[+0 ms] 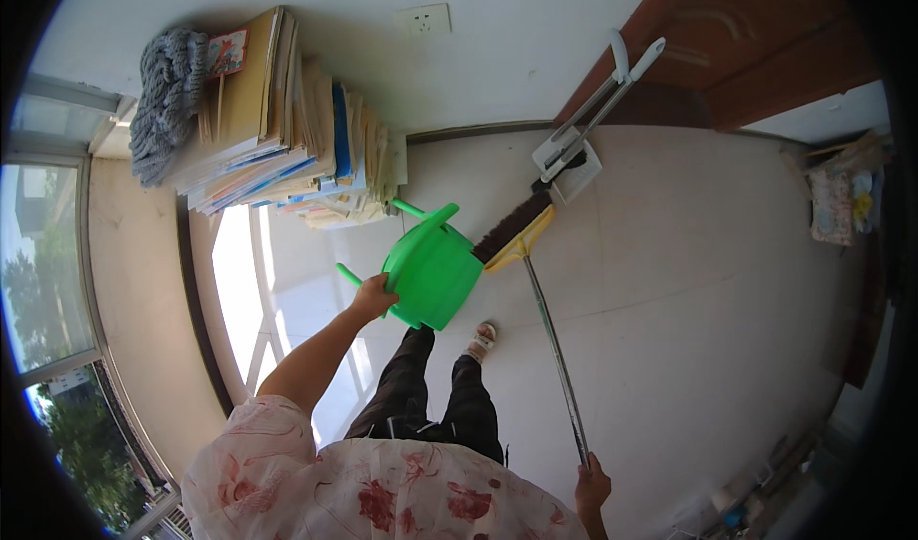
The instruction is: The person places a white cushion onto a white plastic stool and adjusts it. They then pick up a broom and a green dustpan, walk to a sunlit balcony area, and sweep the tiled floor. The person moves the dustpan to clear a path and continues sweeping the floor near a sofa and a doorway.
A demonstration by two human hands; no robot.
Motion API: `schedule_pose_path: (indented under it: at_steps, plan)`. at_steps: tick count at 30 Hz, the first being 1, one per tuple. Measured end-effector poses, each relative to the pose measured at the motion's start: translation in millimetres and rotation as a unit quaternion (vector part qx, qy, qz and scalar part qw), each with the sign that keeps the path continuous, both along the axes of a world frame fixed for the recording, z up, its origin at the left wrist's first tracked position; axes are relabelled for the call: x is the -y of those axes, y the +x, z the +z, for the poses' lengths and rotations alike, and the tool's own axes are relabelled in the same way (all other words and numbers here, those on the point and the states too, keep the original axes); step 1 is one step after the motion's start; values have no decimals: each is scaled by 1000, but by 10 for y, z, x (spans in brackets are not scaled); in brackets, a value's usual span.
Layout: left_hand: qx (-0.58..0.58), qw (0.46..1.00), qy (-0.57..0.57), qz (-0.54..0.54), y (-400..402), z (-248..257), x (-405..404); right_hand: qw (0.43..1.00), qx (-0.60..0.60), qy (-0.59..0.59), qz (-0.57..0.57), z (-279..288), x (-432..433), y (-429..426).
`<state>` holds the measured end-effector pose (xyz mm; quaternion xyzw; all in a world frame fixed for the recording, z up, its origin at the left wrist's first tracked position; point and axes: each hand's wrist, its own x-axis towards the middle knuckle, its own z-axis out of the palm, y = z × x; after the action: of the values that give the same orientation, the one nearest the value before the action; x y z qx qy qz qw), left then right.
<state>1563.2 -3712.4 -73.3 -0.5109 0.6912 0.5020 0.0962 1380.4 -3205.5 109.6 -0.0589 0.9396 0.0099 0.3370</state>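
Observation:
My left hand (374,298) grips the edge of a small green plastic chair (435,274). The chair is tilted, and two of its legs stick out toward the stacked papers. In my right hand (593,484) is the upper end of a long metal handle, part of a push broom (556,353). Its yellow head with dark bristles (513,230) is at the floor, just right of the chair. Whether the bristles touch the chair cannot be told. My sandalled foot (483,340) stands between the chair and the broom handle.
By the wall rises a tall stack of papers and cardboard (287,160), topped by a grey braided textile (168,102). A white dustpan (578,175) with a second, long-handled brush (599,113) stands near a brown wooden door (746,45). Bags (832,206) lie at right; windows (50,253) line the left.

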Motion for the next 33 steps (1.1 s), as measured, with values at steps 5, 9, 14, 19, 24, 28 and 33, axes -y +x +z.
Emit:
schedule_pose_path:
  at_steps: [5,9,14,19,24,28,33]
  plan:
    - [96,987,-87,-98,532,404,-104,991,68,-108,-38,-913,312,-18]
    - [130,974,-112,-150,817,565,-141,978,101,-169,-68,-1351,1056,168]
    - [174,950,-121,-228,1141,604,-142,977,84,-185,-65,-1557,2217,276]
    - [177,942,-120,-257,1565,721,-232,967,49,-210,-139,-2050,2669,630]
    - [196,942,-119,-246,1985,884,-262,974,34,-181,-132,-2045,2600,595]
    - [200,945,-117,-232,2366,884,-265,970,111,-144,-160,-1939,2170,623]
    - [224,951,-86,-195,2691,949,-350,977,120,-106,-142,-1665,1037,912]
